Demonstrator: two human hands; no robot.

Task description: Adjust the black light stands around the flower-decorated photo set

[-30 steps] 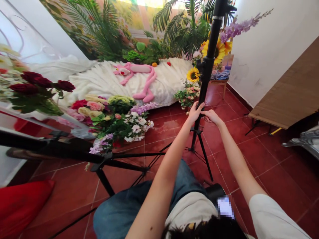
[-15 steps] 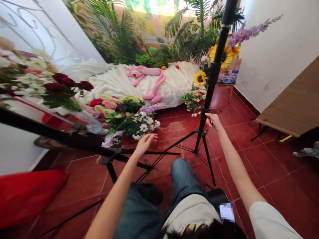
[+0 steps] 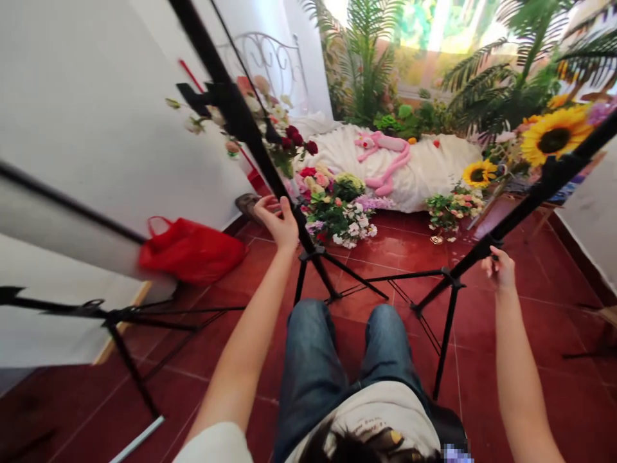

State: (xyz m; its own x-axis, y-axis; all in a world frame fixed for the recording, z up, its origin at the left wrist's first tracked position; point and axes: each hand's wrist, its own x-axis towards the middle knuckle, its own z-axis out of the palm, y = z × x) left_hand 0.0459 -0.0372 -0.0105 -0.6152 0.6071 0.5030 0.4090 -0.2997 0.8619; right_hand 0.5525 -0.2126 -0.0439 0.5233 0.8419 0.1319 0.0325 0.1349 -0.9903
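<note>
My left hand (image 3: pixel 278 223) is beside the pole of a black light stand (image 3: pixel 250 138). Its fingers are curved and apart from the thumb, with nothing visible between them; whether it touches the pole is unclear. On the other side, my right hand (image 3: pixel 501 269) has its fingers curled at the lower collar of a second black light stand (image 3: pixel 518 215), which leans to the right in the view. A small dark knob (image 3: pixel 494 258) shows between those fingers. Both stands have their legs spread on the red tile floor.
A third stand (image 3: pixel 113 316) spreads its legs at left, near a red bag (image 3: pixel 193 251). Ahead lie flower bunches (image 3: pixel 337 212), a white cloth (image 3: pixel 434 180) with a pink plush toy (image 3: pixel 385 151), and sunflowers (image 3: pixel 554 138). A pale rod (image 3: pixel 137 440) is on the floor.
My view has swung left. My left hand has come up from above the flowers to the left stand's pole. My right hand stays by its stand, which looks more tilted.
</note>
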